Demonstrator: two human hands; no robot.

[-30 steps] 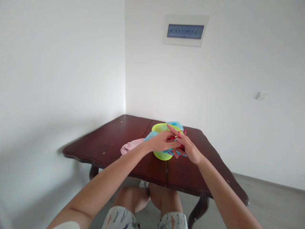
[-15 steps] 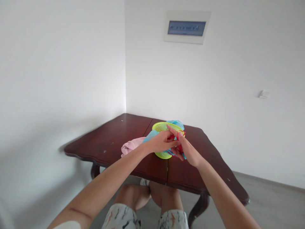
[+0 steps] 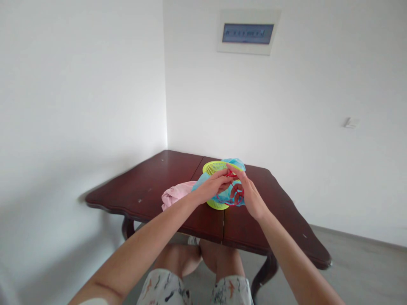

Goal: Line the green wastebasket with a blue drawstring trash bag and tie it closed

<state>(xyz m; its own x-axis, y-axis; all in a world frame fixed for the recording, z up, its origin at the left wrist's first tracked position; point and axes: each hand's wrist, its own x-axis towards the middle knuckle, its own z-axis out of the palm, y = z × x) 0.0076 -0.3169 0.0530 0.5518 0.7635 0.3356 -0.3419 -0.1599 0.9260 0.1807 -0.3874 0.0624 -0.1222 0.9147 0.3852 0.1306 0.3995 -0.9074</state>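
A thin blue bag (image 3: 227,194) with a red drawstring (image 3: 237,189) hangs over the front of a yellow-green mesh basket (image 3: 208,168). More blue material (image 3: 237,162) bulges behind the basket's far rim. My left hand (image 3: 218,183) is closed, its fingertips pinching the red drawstring above the basket. Close beside it, my right hand (image 3: 250,192) has its fingers curled around another stretch of the drawstring, with the index finger reaching toward the left hand. Both hands hide part of the basket. Left of the basket lies a crumpled pink cloth (image 3: 176,193).
The dark red-brown wooden table (image 3: 136,178) has a wavy edge and a seam across its top. My knees (image 3: 219,258) are below its front edge. White walls meet behind it, with a panel box (image 3: 248,33) and a switch (image 3: 352,123) on the wall.
My hands have drawn slightly apart at the lower fingers, and the red drawstring now shows as loops between them. More of the blue bag is visible. The view has shifted slightly.
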